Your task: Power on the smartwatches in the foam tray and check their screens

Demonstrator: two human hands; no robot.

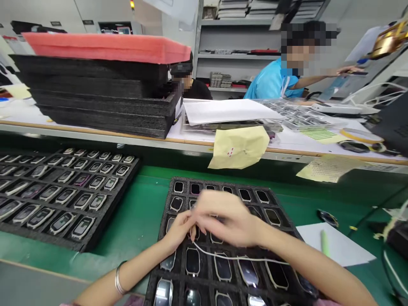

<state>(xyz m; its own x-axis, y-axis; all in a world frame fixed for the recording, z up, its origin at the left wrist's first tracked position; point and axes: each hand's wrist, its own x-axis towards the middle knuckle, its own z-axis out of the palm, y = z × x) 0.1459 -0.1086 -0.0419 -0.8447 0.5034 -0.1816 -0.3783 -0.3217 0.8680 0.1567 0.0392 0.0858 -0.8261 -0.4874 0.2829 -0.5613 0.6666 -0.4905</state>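
My left hand, with a silver bangle on the wrist, reaches over a black foam tray of smartwatch cases. Its fingers are pinched round the end of a thin white cable, which runs right across the tray and under my right forearm. My right hand is smeared by motion above the same tray, its fingertips meeting those of my left hand. What lies between the fingertips is hidden. Watch cases with dark screens, such as this watch case, sit in the foam slots around both hands.
A second foam tray of watch cases lies left on the green bench. White paper with a green pen is at right. Behind, a shelf carries stacked black foam trays and yellow notes. Two people sit beyond.
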